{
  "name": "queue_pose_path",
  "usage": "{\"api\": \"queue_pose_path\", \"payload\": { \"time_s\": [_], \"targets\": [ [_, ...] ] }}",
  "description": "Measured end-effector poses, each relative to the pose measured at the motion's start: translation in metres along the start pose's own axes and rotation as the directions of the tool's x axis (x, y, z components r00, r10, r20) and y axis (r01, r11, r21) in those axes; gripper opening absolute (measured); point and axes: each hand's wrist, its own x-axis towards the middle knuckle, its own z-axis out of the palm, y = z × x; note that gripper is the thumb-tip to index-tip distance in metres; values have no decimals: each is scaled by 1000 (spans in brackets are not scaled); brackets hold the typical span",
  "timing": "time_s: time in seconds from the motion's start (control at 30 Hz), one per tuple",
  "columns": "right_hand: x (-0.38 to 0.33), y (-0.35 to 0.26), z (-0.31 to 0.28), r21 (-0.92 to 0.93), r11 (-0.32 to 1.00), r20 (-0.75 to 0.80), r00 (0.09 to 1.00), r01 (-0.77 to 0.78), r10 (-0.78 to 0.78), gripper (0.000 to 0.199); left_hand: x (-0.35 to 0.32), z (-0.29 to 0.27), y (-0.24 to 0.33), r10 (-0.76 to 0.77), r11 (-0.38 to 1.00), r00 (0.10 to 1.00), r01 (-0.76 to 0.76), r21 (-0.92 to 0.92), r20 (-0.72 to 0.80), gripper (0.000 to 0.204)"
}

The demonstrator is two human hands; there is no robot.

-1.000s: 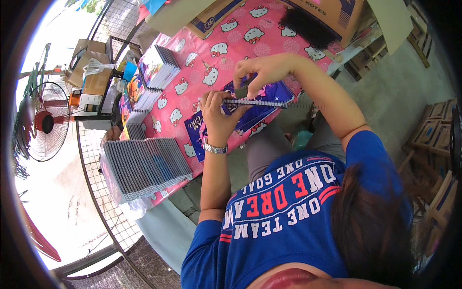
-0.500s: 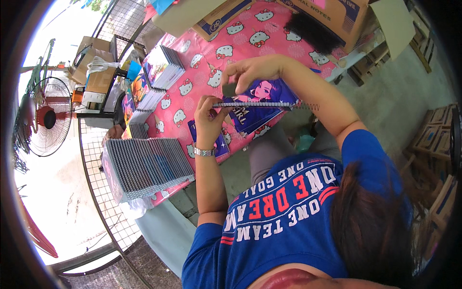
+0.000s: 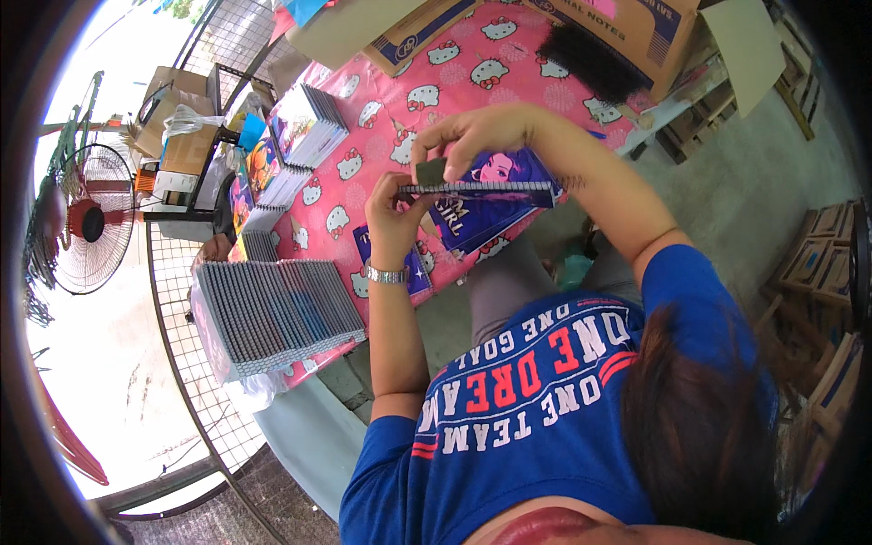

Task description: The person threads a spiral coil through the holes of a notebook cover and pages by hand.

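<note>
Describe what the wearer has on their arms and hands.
Both forearms are bare, no gloves. The left hand has a silver metal link watch at the wrist. The right hand shows no rings or bands. Short blue sleeves cover the upper arms.

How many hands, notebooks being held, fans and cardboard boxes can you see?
Hands: 2, the left hand and the right hand
Held spiral notebook: 1
Standing fan: 1
Cardboard boxes: 3, one on the table, one beside it, one by the fan
Total: 7
</note>
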Motion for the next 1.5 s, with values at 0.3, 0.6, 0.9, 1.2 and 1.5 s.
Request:
{"api": "queue_pose_path", "payload": {
  "time_s": [0.3, 0.6, 0.9, 1.2, 1.5],
  "targets": [
    [-123, 135, -108, -453, 575, -874, 468, -681, -134, 77, 0, 26, 16, -211, 918, 951, 112, -381, -227, 16],
    [-174, 126, 31, -367, 422, -930, 316, -829, -188, 61, -25, 17, -8, -266, 946, 913, 185, -267, -310, 15],
    [-61, 32, 132, -657, 737, -660, 591, -156, -464, 65, -24, 28, 5, -215, 954, 932, 135, -269, -292, 16],
    [-33, 11, 132, -447, 864, -630, 767, -230, -122, 54, -39, 32, -18, -57, 993, 888, 4, -116, -457, 19],
    [-85, 43, 82, -583, 768, -778, 457, -266, -432, 51, -96, -27, -35, -462, 874, 582, 172, -455, -669, 25]
  ]
}}
